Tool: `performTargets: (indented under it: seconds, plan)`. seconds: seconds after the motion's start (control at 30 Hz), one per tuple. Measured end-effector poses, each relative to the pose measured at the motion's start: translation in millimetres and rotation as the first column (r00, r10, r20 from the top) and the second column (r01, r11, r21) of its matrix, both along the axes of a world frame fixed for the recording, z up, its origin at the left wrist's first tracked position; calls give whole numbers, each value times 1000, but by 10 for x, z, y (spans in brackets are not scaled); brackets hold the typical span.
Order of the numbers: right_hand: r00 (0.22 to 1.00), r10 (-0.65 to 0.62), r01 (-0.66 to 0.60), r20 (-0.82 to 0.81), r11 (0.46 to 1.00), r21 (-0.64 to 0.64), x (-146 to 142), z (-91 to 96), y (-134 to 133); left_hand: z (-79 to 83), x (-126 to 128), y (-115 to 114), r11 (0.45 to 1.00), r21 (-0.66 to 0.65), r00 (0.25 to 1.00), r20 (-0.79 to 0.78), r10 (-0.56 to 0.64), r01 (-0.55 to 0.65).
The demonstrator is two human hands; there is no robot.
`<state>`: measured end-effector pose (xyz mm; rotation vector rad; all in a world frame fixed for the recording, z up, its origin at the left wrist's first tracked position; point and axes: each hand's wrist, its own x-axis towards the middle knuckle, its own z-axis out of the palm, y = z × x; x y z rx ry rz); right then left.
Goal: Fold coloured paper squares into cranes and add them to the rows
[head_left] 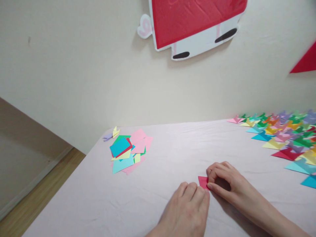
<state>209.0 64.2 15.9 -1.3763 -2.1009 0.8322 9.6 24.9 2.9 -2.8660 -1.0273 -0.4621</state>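
Observation:
A small piece of red paper (pixel 202 181) lies on the pale cloth, its folds mostly covered by my fingers. My right hand (pixel 225 180) curls over its right side, with thumb and fingertips pinching the paper there. From the near side, my left hand (pixel 188 205) rests on the table with fingers bent and tips against the paper's lower edge. The left thumb is hidden beneath the hand, so I cannot see how it touches the paper.
Loose coloured paper squares (pixel 120 147) lie in a pile at left, beside folded yellow (pixel 116 132) and purple (pixel 108 137) pieces. Rows of folded paper figures (pixel 287 153) fill the right side. A wall (pixel 172 95) with a red-and-white decoration (pixel 197 23) stands behind the table (pixel 86 197).

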Motion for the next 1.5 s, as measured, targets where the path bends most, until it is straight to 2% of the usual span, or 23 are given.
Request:
performTargets:
  seconds: [0.23,0.47,0.7,0.83,1.07,1.2,1.23,1.3,1.4,1.5]
  plan:
    - [1000,3,-3,11,1000,-5,4,-12,-8,51,-24,-7,999,-33,999,-42,3,-4]
    - [999,-25,24,-28,999,-26,42,-35,-34,43,10,-11,999,47,998,-59,20,-17]
    - [997,-60,61,48,998,-9,-3,-42,-81,13,8,25,988,151,999,25,24,-27]
    - [999,-47,47,21,999,-18,2,-43,-70,14,-3,21,983,182,1000,-14,21,-19]
    - [998,-40,39,-39,998,-39,7,-26,-39,-130,-17,-10,959,282,998,-22,50,-42]
    - [998,-40,38,-58,999,-33,-9,-10,-42,-200,-75,-39,944,319,996,49,68,-80]
    - [997,-40,39,-59,999,-30,-7,-7,-44,-187,-96,-46,952,296,996,54,69,-82]
    - [997,-37,35,-63,999,-24,1,2,-42,-112,-132,-51,984,158,996,31,83,-87]
    - [997,0,-2,-83,1000,-15,19,24,-16,80,-136,-24,997,-56,997,42,64,-61]
    - [995,32,-32,-98,999,6,36,53,49,234,-74,23,992,-129,998,63,-4,12]
